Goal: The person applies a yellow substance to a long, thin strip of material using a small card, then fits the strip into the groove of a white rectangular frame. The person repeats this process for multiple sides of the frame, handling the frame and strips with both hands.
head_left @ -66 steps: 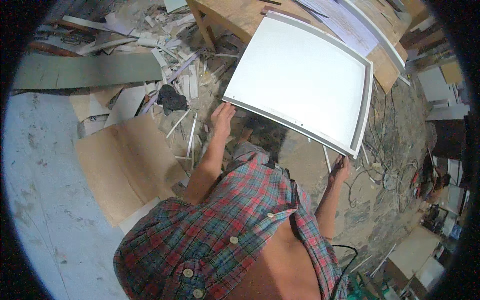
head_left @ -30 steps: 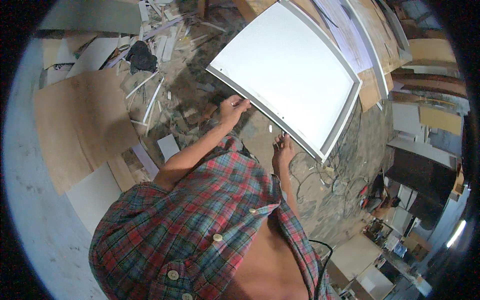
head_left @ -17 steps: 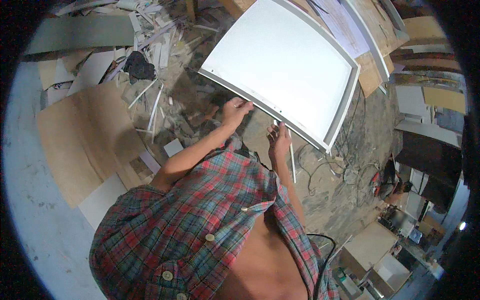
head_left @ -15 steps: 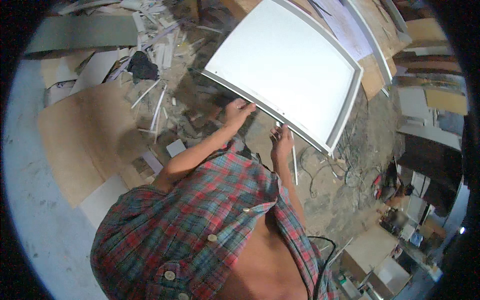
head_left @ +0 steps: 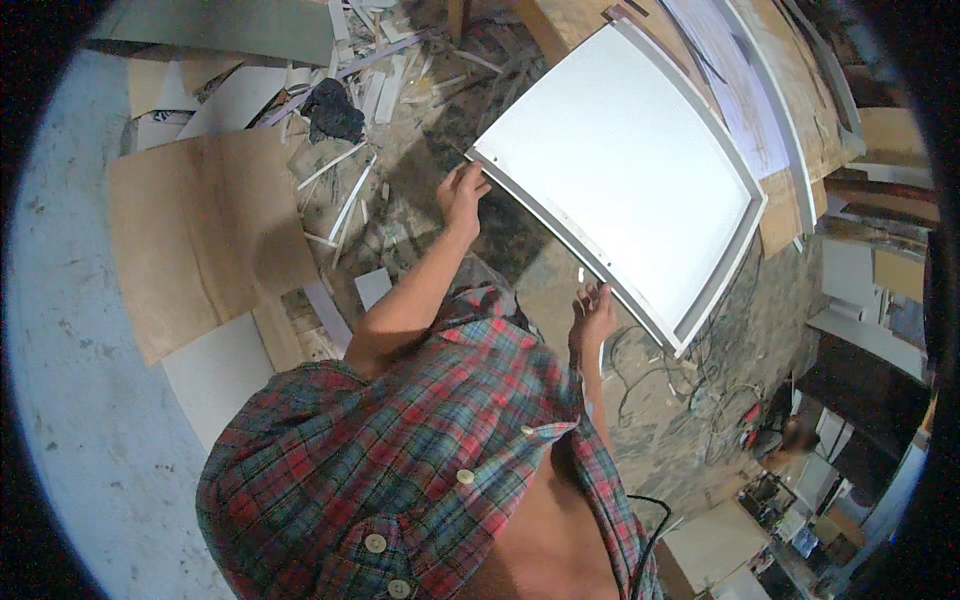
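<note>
A white rectangular panel (head_left: 620, 150) with a raised rim along its edges is held out ahead of me, tilted, its far side by the workbench. My left hand (head_left: 464, 200) is closed on the near edge close to the panel's left corner. Farther right along that same edge, my right hand (head_left: 594, 315) grips it with bent fingers, the thumb side up against the rim. The undersides of both grips are hidden by the panel. Small dark holes or marks show on the panel just inside the near rim.
Beyond the panel is a wooden workbench (head_left: 565, 30) with boards and long strips. Offcuts (head_left: 385, 85) and a dark cloth-like bundle (head_left: 335, 110) litter the floor at far left. Brown sheets (head_left: 205, 230) lie left. Cables (head_left: 640, 380) trail at right, near another person (head_left: 775, 445).
My left hand has shifted along the near edge to the panel's left corner. In the picture the panel and the surroundings sit farther right and lower.
</note>
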A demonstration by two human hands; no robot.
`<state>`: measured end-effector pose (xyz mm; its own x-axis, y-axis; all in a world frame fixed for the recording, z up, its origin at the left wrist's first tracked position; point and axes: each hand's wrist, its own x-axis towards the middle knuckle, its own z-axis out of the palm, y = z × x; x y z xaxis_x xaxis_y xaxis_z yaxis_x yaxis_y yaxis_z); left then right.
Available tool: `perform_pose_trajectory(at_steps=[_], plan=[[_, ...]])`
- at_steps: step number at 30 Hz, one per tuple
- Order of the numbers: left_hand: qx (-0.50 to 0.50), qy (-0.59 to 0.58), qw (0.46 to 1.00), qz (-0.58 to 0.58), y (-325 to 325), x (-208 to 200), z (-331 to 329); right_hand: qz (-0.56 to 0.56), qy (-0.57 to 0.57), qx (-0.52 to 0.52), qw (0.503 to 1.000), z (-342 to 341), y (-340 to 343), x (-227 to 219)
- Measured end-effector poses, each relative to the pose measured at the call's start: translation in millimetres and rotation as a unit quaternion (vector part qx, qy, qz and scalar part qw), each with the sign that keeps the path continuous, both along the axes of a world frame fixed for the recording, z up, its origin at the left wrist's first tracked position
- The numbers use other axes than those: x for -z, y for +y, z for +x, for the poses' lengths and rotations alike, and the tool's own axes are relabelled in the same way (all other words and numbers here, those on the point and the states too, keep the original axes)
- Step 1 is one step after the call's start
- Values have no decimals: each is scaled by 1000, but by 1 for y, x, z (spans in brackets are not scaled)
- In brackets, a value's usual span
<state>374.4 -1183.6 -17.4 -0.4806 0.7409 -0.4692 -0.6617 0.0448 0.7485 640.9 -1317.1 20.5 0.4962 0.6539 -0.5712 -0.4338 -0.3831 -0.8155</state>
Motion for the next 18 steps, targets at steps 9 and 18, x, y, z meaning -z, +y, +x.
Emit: perform_pose_trajectory(at_steps=[9, 18], plan=[[-18, 21, 1000, 3, 6, -7, -7, -14, 3, -9, 1000, -7, -2, -5], [214, 171, 961, 46, 12, 26, -12, -4, -20, 13, 1000, 12, -3, 3]])
